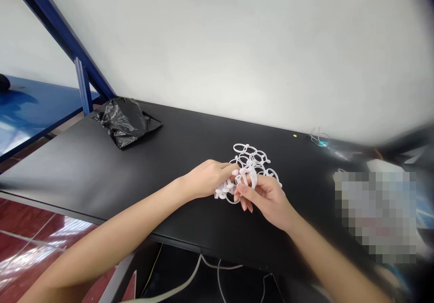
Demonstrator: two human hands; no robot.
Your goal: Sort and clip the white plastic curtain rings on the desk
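Note:
A loose heap of white rings (256, 155) with small knobs, looking like plastic curtain rings, lies on the black tabletop (190, 136). My right hand (269, 199) pinches several of these white rings between thumb and fingers, just in front of the heap. Close against it from the left, my left hand (208, 179) has its fingers curled at the same bunch, and more rings show below its palm. Its fingertips are partly hidden by rings, so which ones it grips is hard to make out.
A crumpled black plastic bag (127, 120) sits at the table's back left. On the right are a blurred clear bag (335, 151) and a pixelated package (375, 217). A white wall (237, 50) stands behind. Cables (190, 276) hang below the front edge.

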